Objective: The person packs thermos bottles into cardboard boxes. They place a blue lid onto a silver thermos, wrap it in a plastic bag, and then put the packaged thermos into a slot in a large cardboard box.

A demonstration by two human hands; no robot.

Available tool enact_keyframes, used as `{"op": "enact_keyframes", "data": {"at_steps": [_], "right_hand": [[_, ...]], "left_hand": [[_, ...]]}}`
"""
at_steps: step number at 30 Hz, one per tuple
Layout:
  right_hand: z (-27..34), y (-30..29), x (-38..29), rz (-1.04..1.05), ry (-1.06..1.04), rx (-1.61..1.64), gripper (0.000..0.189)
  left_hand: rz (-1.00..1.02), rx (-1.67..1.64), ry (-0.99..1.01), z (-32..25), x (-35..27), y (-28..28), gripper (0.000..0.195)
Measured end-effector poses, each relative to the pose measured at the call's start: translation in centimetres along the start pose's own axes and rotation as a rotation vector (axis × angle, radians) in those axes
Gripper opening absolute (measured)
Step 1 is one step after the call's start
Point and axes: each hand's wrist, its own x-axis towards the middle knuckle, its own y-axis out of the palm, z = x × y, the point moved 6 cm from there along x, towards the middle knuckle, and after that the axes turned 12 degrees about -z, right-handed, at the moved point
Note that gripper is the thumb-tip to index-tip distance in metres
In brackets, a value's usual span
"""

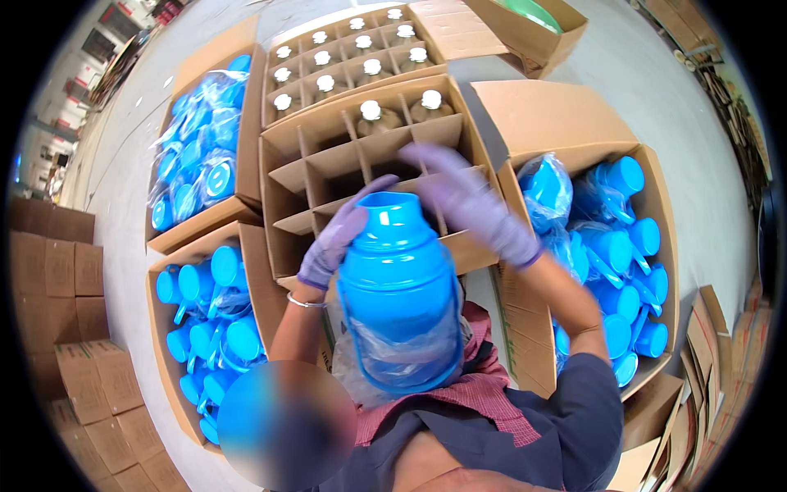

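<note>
A blue plastic vacuum flask casing (pixel 396 270) stands before my torso, with a thin blue carrying handle and clear plastic film around its lower part. My left hand (pixel 341 237), in a purple glove, rests against the left side of its neck, fingers extended. My right hand (pixel 470 197), gloved too and blurred, is raised to the right of the neck, above the divided carton, with nothing visible in it. That cardboard carton (pixel 363 150) has dividers; two glass flask liners with white caps (pixel 371 111) stand in its far cells. The bottom of the casing is partly hidden by film.
Behind is another divided carton (pixel 353 43) of white-capped liners. Open cartons of blue plastic parts stand at the far left (pixel 200 144), near left (pixel 212 326) and right (pixel 615 270). Stacked closed boxes (pixel 101 375) line the left; flattened cardboard (pixel 701 357) lies at right.
</note>
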Motion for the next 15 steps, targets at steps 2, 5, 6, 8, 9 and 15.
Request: {"op": "enact_keyframes", "data": {"at_steps": [2,5,6,8,9,15], "right_hand": [[0.4,3.9,-0.6,0.104,0.118,0.15,0.045],[-7.1,2.7,-2.8,0.146,0.461,0.022,0.048],[-7.2,1.4,-2.7,0.012,0.468,-0.032,0.051],[-1.9,2.1,-0.8,-0.113,0.573,0.266,0.057],[0.5,4.0,-0.1,-0.014,0.403,0.22,0.057],[-5.7,0.5,-0.8,-0.039,0.424,-0.211,0.063]], "left_hand": [[-0.213,0.412,0.184,-2.4,-1.5,0.3,0.057],[-0.42,0.612,0.128,-4.8,-4.6,-1.9,0.046],[-0.396,0.441,0.16,-5.6,-6.0,-4.6,0.038],[-0.439,0.615,0.35,-5.8,-5.6,-5.0,0.038],[-0.378,0.888,0.551,-4.8,-4.5,-3.5,0.039],[-0.361,0.455,0.455,-4.6,-5.1,-6.6,0.035]]}}
